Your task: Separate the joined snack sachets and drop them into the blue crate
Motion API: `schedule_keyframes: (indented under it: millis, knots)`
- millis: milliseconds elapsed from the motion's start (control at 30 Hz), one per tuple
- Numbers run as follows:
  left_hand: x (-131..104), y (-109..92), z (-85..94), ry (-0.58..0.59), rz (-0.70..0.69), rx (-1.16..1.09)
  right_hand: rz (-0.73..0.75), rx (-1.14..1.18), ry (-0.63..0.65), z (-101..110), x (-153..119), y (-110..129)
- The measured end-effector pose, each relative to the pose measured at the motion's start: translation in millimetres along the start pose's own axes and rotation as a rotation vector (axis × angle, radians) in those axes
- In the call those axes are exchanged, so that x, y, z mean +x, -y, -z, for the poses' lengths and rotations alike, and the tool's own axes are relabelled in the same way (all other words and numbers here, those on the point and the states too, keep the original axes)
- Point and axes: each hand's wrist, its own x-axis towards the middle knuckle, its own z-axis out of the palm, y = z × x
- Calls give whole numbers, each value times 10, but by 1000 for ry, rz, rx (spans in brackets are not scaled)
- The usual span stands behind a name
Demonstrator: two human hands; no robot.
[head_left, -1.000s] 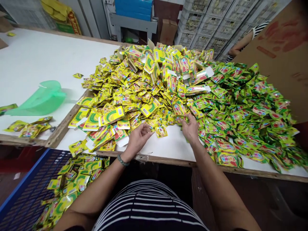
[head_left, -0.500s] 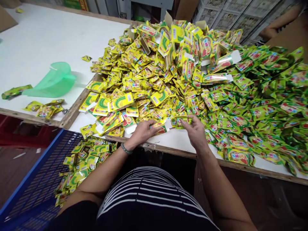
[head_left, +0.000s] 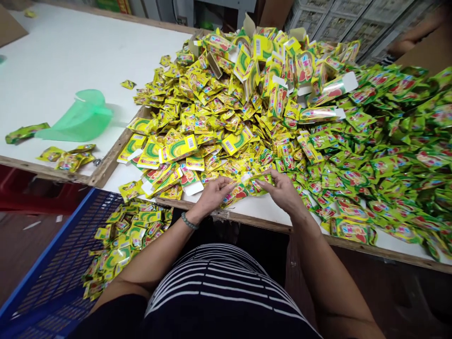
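While the left hand (head_left: 213, 194) pinches a yellow carton (head_left: 236, 194) between thumb and fingers, the right hand (head_left: 285, 193) grips a green packet (head_left: 257, 184) at the carton's white-flapped end; how far the packet reaches inside is too small to tell. Both sit low over the white table (head_left: 252, 205), near its wooden front edge (head_left: 256, 220). Beyond the hands rises a heap of small yellow sachets (head_left: 192, 120), with cartons strewn across its top, several with their flaps spread. More cartons (head_left: 177, 148) lie beside the left hand, overlapping one another. To the right hand's side spreads a broad pile of green packets (head_left: 353, 169). A translucent green scoop (head_left: 79, 120) rests farther left on the table, and below, a blue crate (head_left: 52, 254) contains yellow cartons and packets. At the upper right shows another person's blurred arm (head_left: 422, 35).
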Motion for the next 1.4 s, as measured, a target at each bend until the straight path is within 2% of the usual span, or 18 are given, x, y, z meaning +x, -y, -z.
schedule_keyframes:
  millis: [100,200,333,467,600,833,967,1033,1100,1233,1300,1400]
  knots:
    - [-11,-31,-5,86,-32,-7,127,-44,121,52,48,104]
    - [13,-62,-4,130,-22,-39,290,-36,54,37,122,188]
    - [44,-69,13,164,24,-89,379,-36,-14,-59,143,216]
    - [48,-47,32,207,57,-165,393,-62,-81,-106,91,270]
    - [41,-14,45,217,28,-125,400,-121,-136,-97,63,335]
    - [22,24,46,196,44,-114,273,85,-270,-203,37,122]
    - [18,51,40,163,71,-161,105,220,-215,-213,-30,45]
    - [21,56,40,177,68,-160,91,152,-201,-141,-33,69]
    - [27,40,40,196,52,-160,198,-13,-161,-32,8,137]
    - [40,-16,37,217,28,-149,465,-254,126,134,162,318]
    - [40,-28,36,211,29,-144,492,-334,246,143,220,383]
    - [30,-25,42,209,39,-156,455,-394,276,85,239,428]
